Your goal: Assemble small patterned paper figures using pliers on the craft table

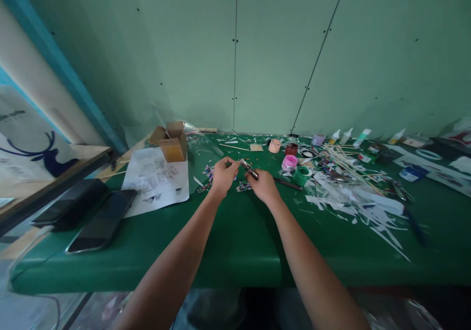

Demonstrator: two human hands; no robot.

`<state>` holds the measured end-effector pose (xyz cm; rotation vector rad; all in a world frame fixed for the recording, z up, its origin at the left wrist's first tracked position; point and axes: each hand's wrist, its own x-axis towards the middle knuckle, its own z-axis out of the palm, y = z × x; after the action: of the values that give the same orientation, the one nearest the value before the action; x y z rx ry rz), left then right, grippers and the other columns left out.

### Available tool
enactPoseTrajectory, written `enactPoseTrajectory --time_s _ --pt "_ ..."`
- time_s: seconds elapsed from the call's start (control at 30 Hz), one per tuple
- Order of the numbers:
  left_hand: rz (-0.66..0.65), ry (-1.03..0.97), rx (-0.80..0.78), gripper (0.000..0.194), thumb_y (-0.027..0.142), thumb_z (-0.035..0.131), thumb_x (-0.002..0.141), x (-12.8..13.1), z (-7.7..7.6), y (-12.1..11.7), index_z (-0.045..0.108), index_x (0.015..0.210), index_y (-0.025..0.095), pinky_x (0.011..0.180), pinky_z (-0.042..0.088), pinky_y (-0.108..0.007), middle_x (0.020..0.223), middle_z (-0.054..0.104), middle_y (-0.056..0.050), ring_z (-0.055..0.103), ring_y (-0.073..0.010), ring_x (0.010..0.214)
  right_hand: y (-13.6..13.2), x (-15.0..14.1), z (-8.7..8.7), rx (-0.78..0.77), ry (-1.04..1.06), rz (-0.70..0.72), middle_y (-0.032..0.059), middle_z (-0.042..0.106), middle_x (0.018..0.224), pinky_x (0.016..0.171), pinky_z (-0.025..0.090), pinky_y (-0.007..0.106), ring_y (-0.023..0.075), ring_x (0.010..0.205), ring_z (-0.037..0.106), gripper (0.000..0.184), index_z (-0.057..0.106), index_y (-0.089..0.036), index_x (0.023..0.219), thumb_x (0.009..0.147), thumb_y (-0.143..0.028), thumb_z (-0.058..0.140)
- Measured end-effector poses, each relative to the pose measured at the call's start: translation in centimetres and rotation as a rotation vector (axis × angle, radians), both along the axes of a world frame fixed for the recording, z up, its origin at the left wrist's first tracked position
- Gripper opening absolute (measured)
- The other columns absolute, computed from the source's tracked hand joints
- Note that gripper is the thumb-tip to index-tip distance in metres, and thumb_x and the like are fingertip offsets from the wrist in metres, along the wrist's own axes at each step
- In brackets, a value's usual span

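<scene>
Both my arms reach out over the green table point(235, 241). My left hand point(222, 175) is closed in a pinch on the far end of a small metal tool point(248, 168) that looks like pliers or scissors. My right hand point(262, 184) is closed around the tool's dark handle end. The two hands meet above the table's middle. Small colourful paper pieces point(208, 174) lie on the cloth just below and left of the hands.
Two dark phones point(103, 221) and a printed sheet point(156, 180) lie at the left, beside an open cardboard box point(172, 142). Tape rolls point(300, 175), small jars, glue bottles point(361, 137), thin wooden sticks and white paper scraps point(362, 207) crowd the right side.
</scene>
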<state>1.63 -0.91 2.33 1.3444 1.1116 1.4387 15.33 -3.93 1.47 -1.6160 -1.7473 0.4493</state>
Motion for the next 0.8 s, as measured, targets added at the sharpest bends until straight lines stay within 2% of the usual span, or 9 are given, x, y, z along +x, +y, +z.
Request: enactPoseTrajectory --time_s 0.13,0.27,0.5,0.8 --pt "-0.071 -0.107 -0.047 0.019 0.029 0.060 0.072 0.14 0.35 -0.17 0.049 0.063 0.018 0.043 0.029 -0.020 0.049 0.050 0.004 0.039 -0.0061 0.041 0.14 -0.04 0.01 -0.016 0.136 0.072 -0.0027 0.046 0.049 0.048 0.021 0.023 0.0124 0.048 0.045 0.033 0.048 -0.019 0.058 0.083 -0.040 0.048" --pt "-0.073 -0.114 -0.080 0.016 0.030 0.060 0.072 0.26 0.62 -0.35 0.055 0.068 0.016 0.047 0.036 -0.021 0.063 0.063 -0.002 0.049 -0.0079 0.047 0.13 -0.03 0.10 -0.032 0.178 0.098 -0.0030 0.044 0.047 0.048 0.021 0.023 0.0119 0.047 0.044 0.035 0.043 -0.019 0.053 0.083 -0.038 0.047" --pt "-0.089 -0.133 -0.048 0.017 0.032 0.062 0.071 0.38 0.25 -0.12 0.057 0.069 0.016 0.055 0.043 -0.023 0.063 0.064 -0.001 0.053 -0.0099 0.051 0.20 0.08 0.19 -0.039 0.150 0.066 -0.0034 0.043 0.046 0.047 0.019 0.024 0.0114 0.045 0.041 0.032 0.044 -0.019 0.053 0.081 -0.036 0.048" --pt "-0.096 -0.074 -0.013 0.018 0.033 0.060 0.073 0.45 0.11 -0.14 0.056 0.069 0.017 0.055 0.043 -0.023 0.066 0.064 -0.002 0.052 -0.0100 0.053 0.23 0.08 0.17 -0.080 0.082 0.010 -0.0019 0.042 0.046 0.046 0.019 0.026 0.0116 0.043 0.038 0.029 0.045 -0.020 0.051 0.078 -0.029 0.046"
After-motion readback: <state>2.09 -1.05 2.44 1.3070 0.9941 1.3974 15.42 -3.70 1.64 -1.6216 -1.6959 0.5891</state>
